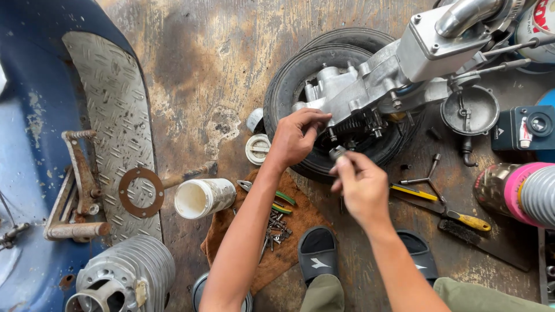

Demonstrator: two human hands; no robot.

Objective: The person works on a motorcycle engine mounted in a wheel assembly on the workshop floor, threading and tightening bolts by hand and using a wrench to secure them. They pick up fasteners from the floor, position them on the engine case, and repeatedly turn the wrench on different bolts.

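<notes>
From the head camera, looking straight down, the left hand (296, 138) rests with curled fingers against the underside of a silver engine casing (370, 81), its fingertips pinching at a stud or bolt near the dark finned part; whether anything is truly gripped there I cannot tell, as the fingers hide the contact. The right hand (361, 188) is closed on a small metal part (337, 152), nut- or socket-like, pinched between thumb and fingertips just below the casing and close to the left hand. The casing lies propped over a black tyre (300, 75) on the stained floor. It looks heavy, rigid cast metal, probably oily, best taken by its broad body rather than by the thin cables or the bare studs. The small part seems light, hard and slick, easy to drop, so a fingertip pinch on its flats suits it. Nearer the person, a brown rag (272, 231) holds a scatter of screws (277, 225), with a white plastic jar (203, 197) lying on its side beside it, a yellow-handled wire brush (462, 222) to the right, and a finned cylinder (124, 274) at lower left.
</notes>
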